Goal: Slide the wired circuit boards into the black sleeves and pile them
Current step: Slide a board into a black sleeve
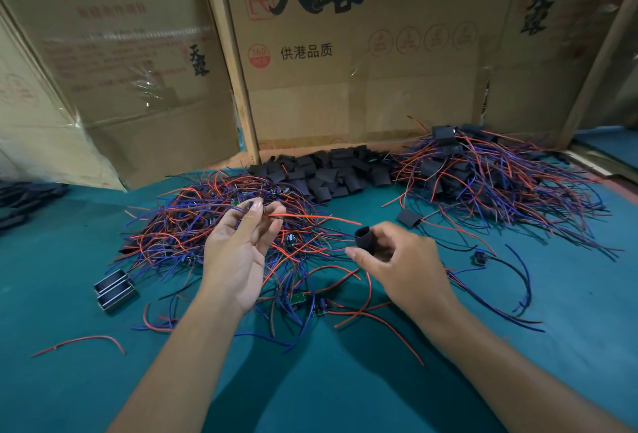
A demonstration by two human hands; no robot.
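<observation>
Left hand: my left hand [238,253] is raised palm-up, thumb and fingertips pinching a small wired circuit board [259,207] — the board itself is mostly hidden behind my thumb
Its wires: a thin red lead [310,218] sticks out toward my other hand, and a blue one trails back over the tangled heap of red and blue wired boards [214,225] on the green felt-covered table [69,381]
Right hand: my right hand [400,267] has its fingers curled round a short black tubular sleeve [364,241], open mouth turned toward the board; the two are near but apart
How the board should handle: I judge it very light and rigid, with limp leads that flop and snag; best held by its edges, close to where the wires leave it, not by the wires alone
How the sleeve should handle: soft and thin-walled, I think — squeeze too hard and the mouth flattens shut, so a light hold at mid-length
Sleeve supply: loose pile of flat black sleeves [328,173] at the back, against the printed brown cardboard boxes [345,52]
Finished pile: the mound of sleeved boards with red and blue wires [483,170] at right rear, where this one goes once covered
</observation>
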